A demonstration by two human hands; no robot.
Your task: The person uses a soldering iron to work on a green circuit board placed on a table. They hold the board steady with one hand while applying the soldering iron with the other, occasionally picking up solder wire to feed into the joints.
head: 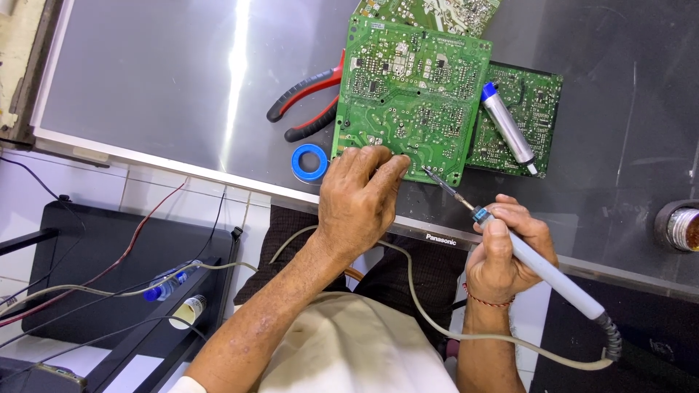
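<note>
Circuit boards: three green boards in all. The main circuit board lies solder side up near the middle of the counter, its near edge close to the counter's front edge. A second board lies partly under its right side; a third board shows at the counter's far edge, also partly beneath it.
Soldering iron: one, with a pale grey handle and a thin dark tip that meets the main board at its near right corner. Its grey cord loops back below the counter's front edge.
Right hand: closed around the iron's handle in a pen-like grasp, thumb on top, held just off the counter's front edge.
Left hand: palm down, fingers extended and pressing on the main board's near edge; it grips nothing.
Desoldering pump: one silver cylinder with a blue cap, lying slantwise across the seam between the main and second boards.
Pliers: one pair, red and black handles, against the main board's left edge.
Blue ring: one small roll, just beside the main board's near left corner.
Round tin: one, at the counter's right edge, cut by the picture border.
Bottles: two small ones, on the dark stand below the counter to the left.
</note>
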